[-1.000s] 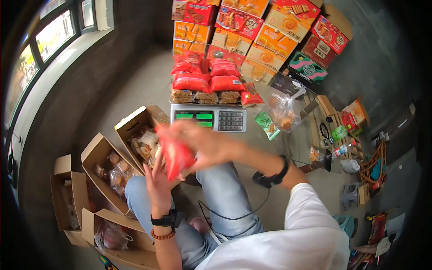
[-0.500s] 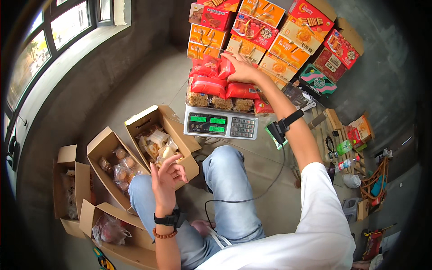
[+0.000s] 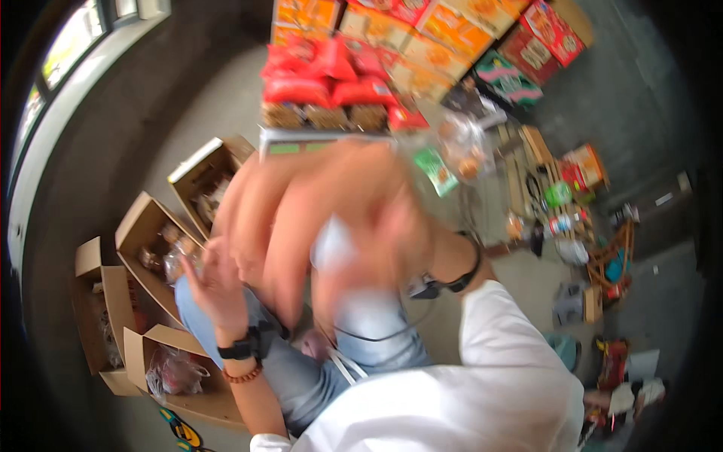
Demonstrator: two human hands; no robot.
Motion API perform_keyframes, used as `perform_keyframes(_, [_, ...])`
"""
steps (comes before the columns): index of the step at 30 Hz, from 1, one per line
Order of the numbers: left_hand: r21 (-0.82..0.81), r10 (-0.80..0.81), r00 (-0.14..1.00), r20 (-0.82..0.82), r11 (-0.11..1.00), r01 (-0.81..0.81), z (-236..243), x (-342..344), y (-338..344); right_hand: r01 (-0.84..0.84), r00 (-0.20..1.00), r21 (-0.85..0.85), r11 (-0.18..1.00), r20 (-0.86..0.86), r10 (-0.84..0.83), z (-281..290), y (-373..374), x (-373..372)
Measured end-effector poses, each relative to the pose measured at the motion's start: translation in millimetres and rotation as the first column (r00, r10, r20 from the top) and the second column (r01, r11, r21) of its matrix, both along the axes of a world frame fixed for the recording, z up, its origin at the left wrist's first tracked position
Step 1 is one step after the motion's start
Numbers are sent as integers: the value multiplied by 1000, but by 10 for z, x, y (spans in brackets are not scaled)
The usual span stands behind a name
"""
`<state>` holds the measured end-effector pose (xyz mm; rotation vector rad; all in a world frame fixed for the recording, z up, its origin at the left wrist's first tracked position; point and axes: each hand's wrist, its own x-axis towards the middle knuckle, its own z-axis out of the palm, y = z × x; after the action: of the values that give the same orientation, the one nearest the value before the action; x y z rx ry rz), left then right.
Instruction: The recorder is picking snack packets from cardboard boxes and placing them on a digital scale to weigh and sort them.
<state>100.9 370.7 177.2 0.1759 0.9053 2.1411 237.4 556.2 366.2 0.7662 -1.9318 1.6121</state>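
Note:
My right hand [image 3: 331, 218] is raised close in front of the view and smeared by motion. Its fingers hang bent and apart from the thumb, with jeans showing through the gap and nothing visible in the grasp. Partly behind it, my left hand [image 3: 218, 290] hovers empty above my left knee, fingers spread. Beyond the hands, red pillow packets [image 3: 297, 92] lie piled on clear-wrapped brown snack blocks [image 3: 326, 117]. These rest on a scale [image 3: 275, 143], whose display and keys are mostly hidden by my right hand.
Open cartons [image 3: 113, 309] stand at the left, some with bagged pastries. A bag of plastic-wrapped goods [image 3: 177, 373] sits in the nearest carton. Colourful snack boxes [image 3: 452, 34] are stacked behind the scale. Right of it lie a green packet [image 3: 435, 172] and a clear bag of round pastries [image 3: 467, 162].
My right hand has left the red packets and come back toward me, up close to the view. The whole view has shifted, so the scale and cartons appear farther left. My left hand stays near my knee.

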Motion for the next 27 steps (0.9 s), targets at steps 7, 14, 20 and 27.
perform_keyframes(7, [168,-75,989,126,984,54,-353,-417,-1364,-621,763,-515,591,-225,606,-181,-1553,-288])
perform_keyframes(14, [-581,283,954,-100,761,-287,-1628,-786,-3084,-853,504,-444,274,-567,652,-496,-2193,-884])
perform_keyframes(20, [-803,230,960,-161,535,-263,-2797,-717,-3779,-717,623,-622,314,-370,689,-688,-2417,-1094])
perform_keyframes(27, [-883,-15,935,-355,333,-330,-3665,-685,-3698,-341,684,-567,750,398,612,-1499,-2850,-1054])
